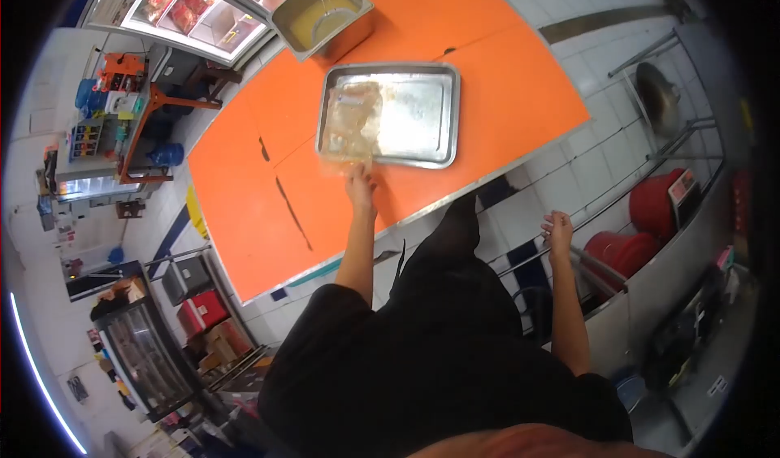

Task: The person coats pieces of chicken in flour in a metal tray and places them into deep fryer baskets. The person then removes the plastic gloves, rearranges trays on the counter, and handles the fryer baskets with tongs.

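A clear plastic bag with brownish contents lies over the left part of a shallow metal tray, its near edge hanging past the rim. At that edge my left hand is closed, fingers pinching the plastic. The tray's right part shows bare, shiny metal. Away to the right, beyond the table edge, my right hand hangs in the air with fingers loosely bent and apart; nothing shows in it. Behind the tray stands a deep metal pan of yellowish liquid, with a wire-handled strainer or ladle in it.
The orange table has dark slits in its top. A lit display fridge is at the back left. On the right are a wok, red containers and a metal counter. A glass cabinet stands at the lower left.
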Motion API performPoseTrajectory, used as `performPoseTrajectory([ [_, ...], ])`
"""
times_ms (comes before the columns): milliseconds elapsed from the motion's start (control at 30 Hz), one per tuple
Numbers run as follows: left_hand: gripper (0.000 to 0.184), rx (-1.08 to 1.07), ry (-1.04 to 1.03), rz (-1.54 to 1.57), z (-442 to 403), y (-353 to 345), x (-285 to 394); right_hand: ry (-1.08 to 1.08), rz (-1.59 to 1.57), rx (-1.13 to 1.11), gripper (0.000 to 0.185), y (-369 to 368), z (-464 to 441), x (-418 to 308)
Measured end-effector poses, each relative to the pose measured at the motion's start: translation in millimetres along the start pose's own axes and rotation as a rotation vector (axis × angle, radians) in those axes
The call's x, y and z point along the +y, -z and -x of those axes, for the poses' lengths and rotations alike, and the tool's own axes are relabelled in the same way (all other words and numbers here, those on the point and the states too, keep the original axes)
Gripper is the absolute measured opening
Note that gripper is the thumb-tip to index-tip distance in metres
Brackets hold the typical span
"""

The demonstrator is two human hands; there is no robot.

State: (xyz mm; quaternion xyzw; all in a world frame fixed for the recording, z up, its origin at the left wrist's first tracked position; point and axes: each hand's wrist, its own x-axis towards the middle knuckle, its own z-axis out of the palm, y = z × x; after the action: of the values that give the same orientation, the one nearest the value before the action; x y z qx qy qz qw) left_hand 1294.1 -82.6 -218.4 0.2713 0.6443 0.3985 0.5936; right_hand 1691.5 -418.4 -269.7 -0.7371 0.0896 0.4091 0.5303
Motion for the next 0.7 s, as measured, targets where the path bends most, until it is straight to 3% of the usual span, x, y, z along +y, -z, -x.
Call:
performPoseTrajectory([
  [33, 0.030, -0.014, -0.103, -0.008, -1, -5, -3, 0.114, 0.038, -0.062, 0.023, -9, 1, -24],
  [133, 0.025, -0.049, -0.067, 0.015, 25, -29, 12, 0.458, 0.182, -0.270, 0.016, -77, -9, -80],
  [167, 0.025, -0.036, -0.042, 0.032, 33, -33, 11, 0.789, 0.405, -0.263, 0.017, -110, -16, -92],
  [200, 0.026, -0.053, -0.099, 0.030, 43, -32, 6, 0.652, 0.342, -0.352, 0.020, -149, 0, -119],
  [233, 0.028, -0.073, -0.180, 0.029, 46, -38, 9, 0.766, 0.350, -0.369, 0.035, -187, -9, -122],
  [300, 0.030, -0.046, -0.255, 0.010, 64, -50, 17, 0.778, 0.692, -0.327, 0.058, -244, -8, -140],
  [400, 0.033, -0.014, -0.395, -0.109, 87, -54, 35, 0.637, 0.826, -0.325, 0.073, -306, -26, -140],
  [567, 0.035, 0.067, -0.568, -0.222, 127, -90, 72, 0.639, 0.739, -0.291, 0.069, -342, -76, -98],
  [600, 0.035, 0.091, -0.579, -0.222, 132, -96, 75, 0.644, 0.669, -0.321, 0.065, -348, -85, -95],
  [633, 0.033, 0.094, -0.587, -0.202, 136, -99, 76, 0.547, 0.524, -0.499, 0.054, -336, -58, -126],
  [700, 0.031, 0.130, -0.606, -0.188, 148, -107, 85, 0.623, 0.490, -0.587, 0.048, -326, -84, -128],
])
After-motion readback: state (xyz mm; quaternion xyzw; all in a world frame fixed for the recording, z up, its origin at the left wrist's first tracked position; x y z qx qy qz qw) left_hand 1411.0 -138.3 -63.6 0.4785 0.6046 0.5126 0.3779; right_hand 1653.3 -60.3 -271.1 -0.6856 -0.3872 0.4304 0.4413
